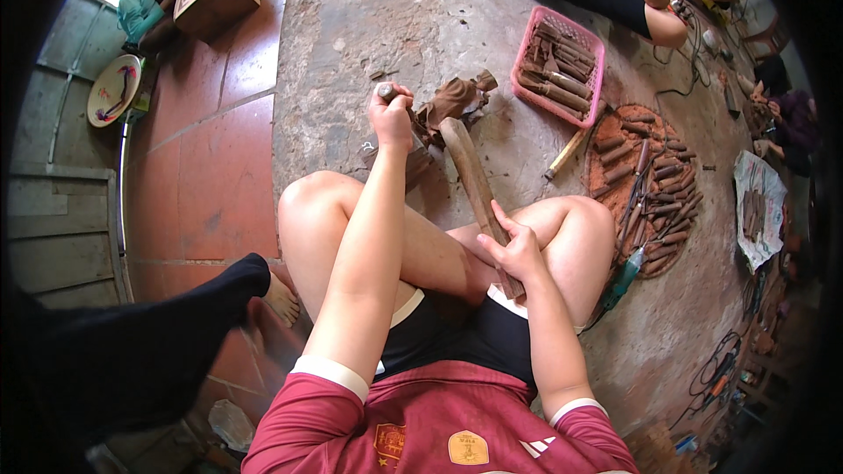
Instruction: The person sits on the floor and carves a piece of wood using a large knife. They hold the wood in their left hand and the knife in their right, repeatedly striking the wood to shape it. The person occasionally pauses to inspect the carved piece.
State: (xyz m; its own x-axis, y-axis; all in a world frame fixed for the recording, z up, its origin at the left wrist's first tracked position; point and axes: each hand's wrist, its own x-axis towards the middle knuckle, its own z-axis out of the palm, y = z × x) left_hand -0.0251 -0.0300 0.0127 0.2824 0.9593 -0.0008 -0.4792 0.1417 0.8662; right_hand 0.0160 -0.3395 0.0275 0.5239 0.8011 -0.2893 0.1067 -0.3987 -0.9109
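Rough grey concrete floor (351, 26) meets red tiles (219, 158) on the left side. Above this floor, the left hand (392, 123) has its fingers clenched around a tool handle (386, 90), whose round end shows over the fist. The right hand (516, 253) grasps with its fingers the lower part of a wooden club (471, 171), which slants across the bare crossed legs (571, 228). Near its upper end lies a crumpled brown object (457, 98), whose material I cannot tell. Farther right are a pink basket (569, 21) and many brown rods (617, 174)
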